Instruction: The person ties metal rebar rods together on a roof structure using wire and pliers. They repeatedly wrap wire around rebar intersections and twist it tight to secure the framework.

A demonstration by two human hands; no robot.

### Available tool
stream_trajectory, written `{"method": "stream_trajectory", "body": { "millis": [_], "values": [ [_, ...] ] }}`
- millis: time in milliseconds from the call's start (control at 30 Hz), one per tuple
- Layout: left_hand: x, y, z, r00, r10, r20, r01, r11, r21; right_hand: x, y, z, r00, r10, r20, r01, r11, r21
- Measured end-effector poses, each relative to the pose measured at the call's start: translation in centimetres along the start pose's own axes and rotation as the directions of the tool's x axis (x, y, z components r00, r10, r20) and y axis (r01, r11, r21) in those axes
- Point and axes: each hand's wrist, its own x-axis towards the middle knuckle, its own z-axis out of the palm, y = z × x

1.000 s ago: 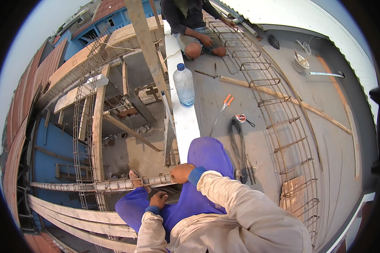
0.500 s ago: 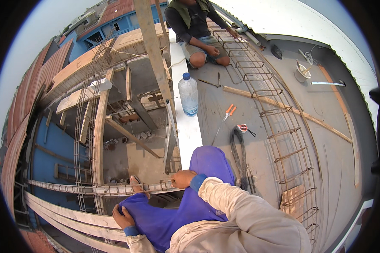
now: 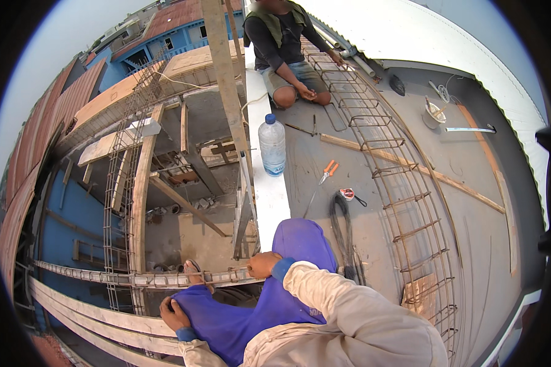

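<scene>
My right hand (image 3: 264,265) is closed in front of my bent right knee, by the end of a narrow steel-tied beam (image 3: 171,279). Whatever its fingers may hold is hidden. Against my left knee rests my left hand (image 3: 175,313), its thumb apart from the fingers and nothing visible in it, next to pale wooden planks (image 3: 104,312). A clear water bottle with a blue cap (image 3: 272,147) stands upright on the white wall top (image 3: 272,205) ahead of me. To its right lie orange-handled snips (image 3: 328,172), a tape measure (image 3: 347,194) and a looped bundle of dark wire (image 3: 343,235).
A co-worker (image 3: 288,49) kneels ahead beside a long rebar cage (image 3: 404,196) on the grey slab. A timber strip (image 3: 410,165) passes under the cage. A white bucket (image 3: 433,116) stands farther right. Left of the wall, a deep drop holds wooden props (image 3: 187,205) and upright rebar (image 3: 119,202).
The view has shifted slightly. The co-worker's nearer hand has lowered and opened, palm up. My two hands keep about the same places.
</scene>
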Motion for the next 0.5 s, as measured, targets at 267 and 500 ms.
{"method": "stream_trajectory", "body": {
  "millis": [267, 500],
  "values": [
    [1.0, 1.0, 0.4, 0.998, -0.021, 0.053, 0.011, 0.983, 0.181, 1.1, 0.7, 1.1, 1.000, -0.017, 0.021, 0.017, 1.000, -0.007],
    [1.7, 0.4, 1.4, 0.997, -0.054, 0.056, 0.045, 0.988, 0.151, 0.4, 0.3, 0.1, 0.999, 0.024, 0.048, -0.025, 1.000, 0.002]
  ]
}}
